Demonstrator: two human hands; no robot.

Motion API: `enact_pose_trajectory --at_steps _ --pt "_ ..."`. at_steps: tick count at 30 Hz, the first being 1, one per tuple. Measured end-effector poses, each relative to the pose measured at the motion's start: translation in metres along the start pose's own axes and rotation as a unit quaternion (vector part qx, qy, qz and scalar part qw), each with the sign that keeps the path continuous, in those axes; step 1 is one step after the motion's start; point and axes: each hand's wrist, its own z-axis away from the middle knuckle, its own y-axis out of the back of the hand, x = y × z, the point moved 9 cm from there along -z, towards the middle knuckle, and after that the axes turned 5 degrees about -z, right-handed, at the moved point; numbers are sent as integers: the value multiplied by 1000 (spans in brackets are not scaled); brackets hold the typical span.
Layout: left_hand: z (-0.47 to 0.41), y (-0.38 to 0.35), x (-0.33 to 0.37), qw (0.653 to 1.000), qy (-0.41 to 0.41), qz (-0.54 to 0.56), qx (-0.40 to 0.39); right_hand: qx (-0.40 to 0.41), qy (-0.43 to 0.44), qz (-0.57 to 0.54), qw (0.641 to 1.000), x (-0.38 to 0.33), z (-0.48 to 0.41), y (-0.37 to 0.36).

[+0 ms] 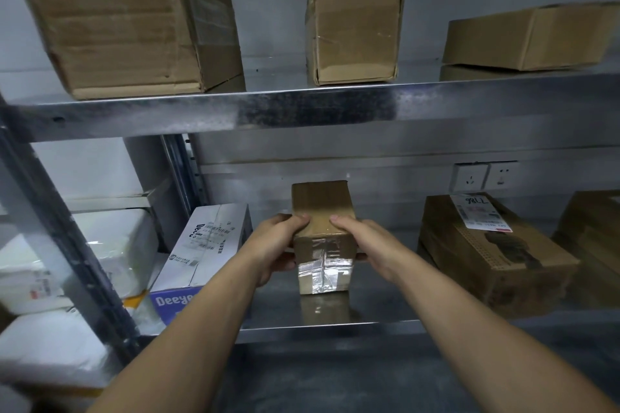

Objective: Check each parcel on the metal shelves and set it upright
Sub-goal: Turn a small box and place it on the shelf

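A small brown cardboard parcel (322, 204), wrapped with clear tape on its near end, lies on the lower metal shelf (385, 298) in the middle. My left hand (275, 245) grips its left side, thumb on top. My right hand (365, 241) grips its right side the same way. The parcel's long axis points away from me. On the upper shelf (302, 111) stand a large tilted carton (127, 17), a small upright box (354, 32) and a flat box (526, 37).
A white and blue carton (201, 245) leans at the left of the lower shelf. A brown box with a shipping label (493, 251) lies at the right, another brown box (593, 231) beyond it. White parcels (110, 251) fill the neighbouring rack past the upright post (67, 231). Wall sockets (483, 176) sit behind.
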Motion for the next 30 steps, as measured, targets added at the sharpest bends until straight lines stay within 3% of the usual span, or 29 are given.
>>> enact_pose_trajectory --at_steps 18,27,30 --pt "-11 2 -5 999 49 -11 9 33 -35 18 999 2 -7 -1" --pt "1 1 -15 986 93 129 -40 -35 47 -140 988 7 7 0" --pt "1 5 -19 980 115 162 -34 -72 62 -140 986 13 7 3"
